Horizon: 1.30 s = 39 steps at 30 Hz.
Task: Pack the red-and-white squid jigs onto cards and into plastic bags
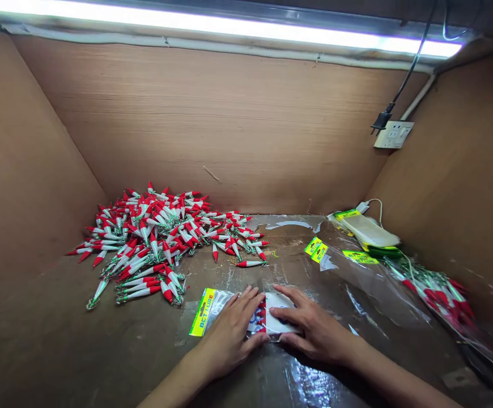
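A clear plastic packet (212, 309) with a yellow-green header card lies flat on the bench near me, with red and white lures inside it. My left hand (233, 328) lies on top of the packet, fingers stretched out and pressed down. My right hand (310, 326) rests on the packet's right end, fingers flat and slightly spread, thumb at the near edge. The two hands almost touch over the lures.
A large heap of loose red and white lures (161, 238) lies at the back left. Empty packets with yellow-green headers (359, 255) and a white stack (368, 229) sit at the right, with filled packets (442, 292) beyond. A wall socket (393, 135) hangs on the right panel.
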### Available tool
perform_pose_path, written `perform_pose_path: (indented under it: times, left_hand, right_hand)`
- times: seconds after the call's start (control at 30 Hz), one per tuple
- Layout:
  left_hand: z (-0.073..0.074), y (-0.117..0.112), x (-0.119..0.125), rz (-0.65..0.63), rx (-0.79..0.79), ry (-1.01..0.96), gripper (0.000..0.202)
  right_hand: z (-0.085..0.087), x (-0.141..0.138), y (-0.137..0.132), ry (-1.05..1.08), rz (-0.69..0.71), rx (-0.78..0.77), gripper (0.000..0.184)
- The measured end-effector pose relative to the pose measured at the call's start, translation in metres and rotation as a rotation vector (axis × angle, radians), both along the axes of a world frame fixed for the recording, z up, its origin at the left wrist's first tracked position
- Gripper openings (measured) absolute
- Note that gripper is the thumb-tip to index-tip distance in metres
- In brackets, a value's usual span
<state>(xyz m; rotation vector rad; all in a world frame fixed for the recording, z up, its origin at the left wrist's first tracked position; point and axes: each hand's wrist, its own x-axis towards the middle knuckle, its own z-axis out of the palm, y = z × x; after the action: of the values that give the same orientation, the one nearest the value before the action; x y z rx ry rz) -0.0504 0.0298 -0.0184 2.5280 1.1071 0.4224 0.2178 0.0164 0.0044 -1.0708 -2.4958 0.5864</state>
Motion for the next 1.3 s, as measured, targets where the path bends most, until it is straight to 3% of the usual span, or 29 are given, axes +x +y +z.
perform_pose_path:
  times: [0.13,0.3,0.37,0.47,0.57,0.67,0.77,0.87,1.0,1.3]
  left_hand:
    - [0.010,-0.005,0.009,0.018,0.020,-0.041,0.079]
    - [0.021,-0.006,0.020,0.001,0.005,-0.088,0.108]
    - [0.021,-0.006,0.023,-0.028,-0.001,-0.123,0.101]
    - [0.024,-0.006,0.022,-0.082,-0.007,-0.208,0.080]
    - [0.036,-0.005,0.014,-0.071,-0.060,-0.390,0.081]
    - [0.054,0.000,-0.004,0.013,-0.229,-0.668,0.082]
    - [0.068,0.005,-0.027,0.055,-0.319,-0.950,0.076]
    - [0.070,0.007,-0.045,0.098,-0.317,-0.934,0.072]
    - [0.068,0.004,-0.050,0.103,-0.329,-0.889,0.070]
    - [0.077,0.007,-0.048,0.103,-0.430,-1.105,0.080]
  right_hand:
    - [-0.006,0.003,0.001,0.102,-0.028,0.009,0.046]
    - [-0.008,-0.003,-0.002,0.182,0.013,0.047,0.047]
    - [-0.001,-0.012,-0.006,0.193,0.010,0.076,0.046]
    - [0.022,-0.032,-0.011,0.218,0.000,0.155,0.054]
    - [0.061,-0.053,-0.011,0.252,0.006,0.243,0.083]
    - [0.101,-0.069,-0.007,0.344,0.006,0.283,0.111]
    - [0.125,-0.078,0.001,0.437,-0.008,0.292,0.110]
    - [0.126,-0.083,0.008,0.477,-0.040,0.250,0.099]
    - [0.114,-0.089,0.015,0.468,-0.051,0.118,0.092]
    - [0.114,-0.101,0.016,0.524,0.023,0.043,0.097]
